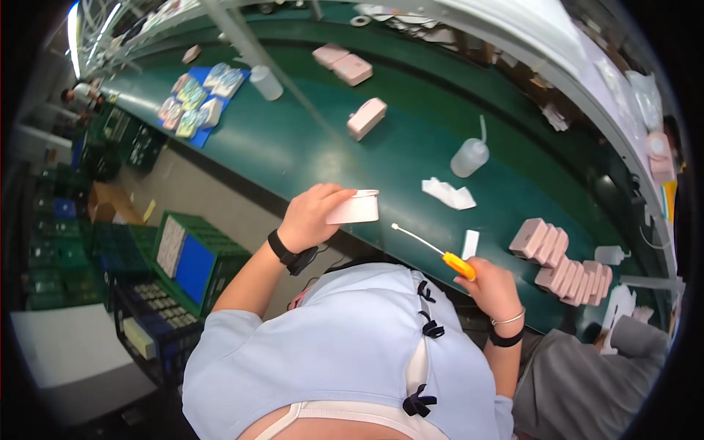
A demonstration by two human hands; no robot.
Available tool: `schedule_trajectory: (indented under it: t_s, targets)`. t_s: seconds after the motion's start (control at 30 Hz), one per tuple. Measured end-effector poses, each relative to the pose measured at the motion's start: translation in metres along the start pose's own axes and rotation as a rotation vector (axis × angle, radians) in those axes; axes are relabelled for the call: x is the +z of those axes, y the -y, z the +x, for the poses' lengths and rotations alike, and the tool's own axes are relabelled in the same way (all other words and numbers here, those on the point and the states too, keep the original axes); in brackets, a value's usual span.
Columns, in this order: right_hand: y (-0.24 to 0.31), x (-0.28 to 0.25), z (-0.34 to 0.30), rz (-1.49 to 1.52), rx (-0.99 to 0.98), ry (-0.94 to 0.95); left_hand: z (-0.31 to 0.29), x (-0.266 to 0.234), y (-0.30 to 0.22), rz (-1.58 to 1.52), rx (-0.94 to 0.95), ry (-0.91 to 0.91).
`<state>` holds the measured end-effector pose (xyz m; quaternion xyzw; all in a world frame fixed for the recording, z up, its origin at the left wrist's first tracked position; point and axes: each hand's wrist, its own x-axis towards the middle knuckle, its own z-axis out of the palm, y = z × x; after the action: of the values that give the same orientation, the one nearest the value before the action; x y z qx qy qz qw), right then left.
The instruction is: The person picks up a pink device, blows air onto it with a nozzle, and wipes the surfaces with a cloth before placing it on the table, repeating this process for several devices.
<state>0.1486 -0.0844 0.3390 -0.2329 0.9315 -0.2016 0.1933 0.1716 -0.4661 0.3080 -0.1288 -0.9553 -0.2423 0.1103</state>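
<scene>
Pale pink box (353, 210) sits clamped in a worker's left hand (314, 216) near the edge of a green surface (268, 143), as the right hand (490, 286), at 4 o'clock from it, grips an orange-handled tool (457, 265), tip clear of the box. Beyond, crumpled white paper (449, 193) lies at 3 o'clock, a squeeze bottle (469, 159) at 2, a second pink box (369, 117) at 12 and wrapped packages (192, 95) at 10.

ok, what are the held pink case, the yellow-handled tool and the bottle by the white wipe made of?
Pink case: probably moulded plastic, smooth satin, even-coloured faces.
Yellow-handled tool: handle likely smooth plastic, uniformly bright; thin pale shaft maybe metal, too small to tell.
Bottle: likely soft plastic, cloudy finish, translucent walls.
</scene>
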Motion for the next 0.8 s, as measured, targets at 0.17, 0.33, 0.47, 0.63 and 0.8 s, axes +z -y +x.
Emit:
schedule_trajectory:
  t_s: [0.17, 0.33, 0.47, 0.63, 0.8]
  targets:
    - [0.024, 0.003, 0.026, -0.14, -0.224, 0.103, -0.064, -0.019, 0.005, 0.123, -0.084, 0.073]
    - [0.051, 0.017, 0.052, -0.22, -0.364, 0.093, -0.104, -0.036, 0.003, 0.306, -0.122, 0.189]
    - [0.069, 0.026, 0.058, -0.156, -0.553, 0.219, -0.131, -0.039, 0.004, 0.371, -0.093, 0.277]
    - [0.076, 0.034, 0.07, -0.175, -0.533, 0.252, -0.17, -0.04, 0.02, -0.083, -0.434, 0.272]
    - [0.064, 0.038, 0.074, -0.201, -0.554, 0.21, -0.242, 0.007, 0.043, -1.489, -1.08, 0.06]
